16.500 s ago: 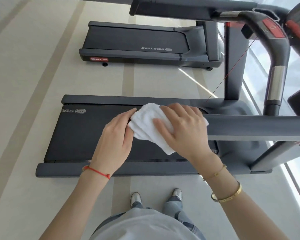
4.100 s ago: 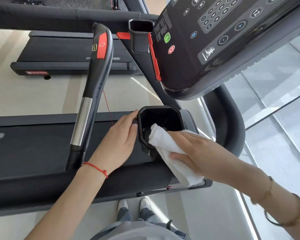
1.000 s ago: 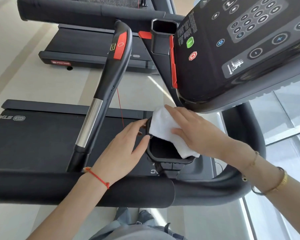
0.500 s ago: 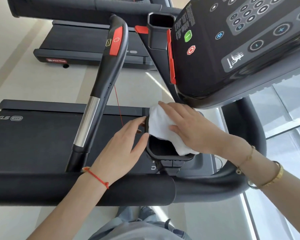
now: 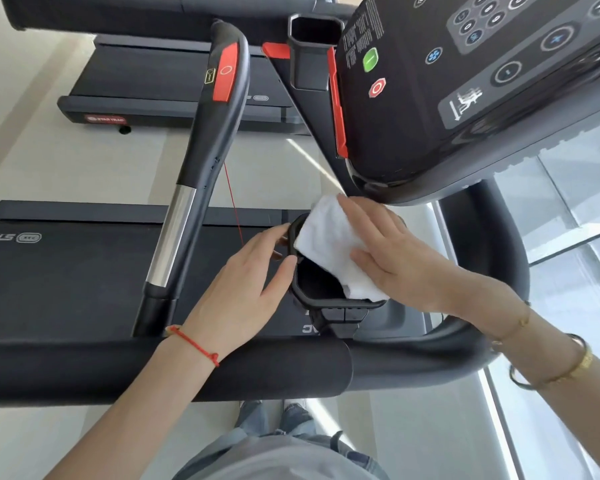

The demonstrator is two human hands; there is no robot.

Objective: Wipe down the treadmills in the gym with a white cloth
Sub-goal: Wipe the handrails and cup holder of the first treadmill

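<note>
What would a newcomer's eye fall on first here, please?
The bright white cloth lies over the far rim of the cup holder at centre, pressed by the straight fingers of the right hand. The left hand touches the holder's left side. Above right looms the black console, with a green button and a red button.

Two treadmills: near treadmill (image 5: pixel 66 278), far treadmill (image 5: pixel 160 77). Two cup holders: near holder (image 5: pixel 326 302), far holder (image 5: pixel 309 72). One white cloth (image 5: pixel 329 244); two hands: left hand (image 5: pixel 243 292), right hand (image 5: pixel 406 268).
</note>
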